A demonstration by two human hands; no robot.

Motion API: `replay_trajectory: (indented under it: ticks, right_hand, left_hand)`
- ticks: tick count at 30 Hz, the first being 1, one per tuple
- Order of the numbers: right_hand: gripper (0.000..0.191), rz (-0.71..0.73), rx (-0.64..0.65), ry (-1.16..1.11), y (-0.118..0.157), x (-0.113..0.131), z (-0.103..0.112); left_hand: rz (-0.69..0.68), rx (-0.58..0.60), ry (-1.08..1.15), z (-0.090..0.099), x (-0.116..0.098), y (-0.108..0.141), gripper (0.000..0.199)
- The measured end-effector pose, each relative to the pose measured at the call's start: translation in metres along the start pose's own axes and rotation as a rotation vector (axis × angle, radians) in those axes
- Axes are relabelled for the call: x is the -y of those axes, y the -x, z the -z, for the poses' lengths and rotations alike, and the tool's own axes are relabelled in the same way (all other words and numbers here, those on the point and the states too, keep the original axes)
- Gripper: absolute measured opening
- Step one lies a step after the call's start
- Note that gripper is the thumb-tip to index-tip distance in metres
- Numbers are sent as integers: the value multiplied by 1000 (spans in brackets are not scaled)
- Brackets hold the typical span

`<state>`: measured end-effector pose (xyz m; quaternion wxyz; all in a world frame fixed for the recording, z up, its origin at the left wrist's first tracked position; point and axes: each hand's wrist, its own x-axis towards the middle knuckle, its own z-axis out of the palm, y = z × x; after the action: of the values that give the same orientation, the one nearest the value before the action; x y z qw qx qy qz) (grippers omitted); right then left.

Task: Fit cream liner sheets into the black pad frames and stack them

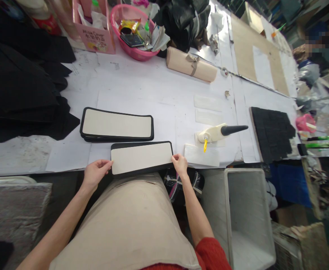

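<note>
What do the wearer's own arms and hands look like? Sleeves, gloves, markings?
Left hand and right hand are both ungloved, with no ring, watch or marking that I can make out. Forearms are uncovered. The right arm has a red sleeve ending near the elbow; no left sleeve is in view. A beige apron covers the lap.
</note>
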<state>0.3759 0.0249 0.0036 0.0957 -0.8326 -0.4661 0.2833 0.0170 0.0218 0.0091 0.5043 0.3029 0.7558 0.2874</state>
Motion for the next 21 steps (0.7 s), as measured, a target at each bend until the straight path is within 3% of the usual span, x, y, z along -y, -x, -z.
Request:
replay_trajectory:
  ticks: [15,21]
  right_hand:
    - [18,-10,19,35,-6,-4,-6]
    - [19,11,-2,57,-9,-8,-10]
  left_hand:
    - [-34,-23,-34,-5,13,-12,41]
    - [-55,-4,-1,-6,9,-11,42]
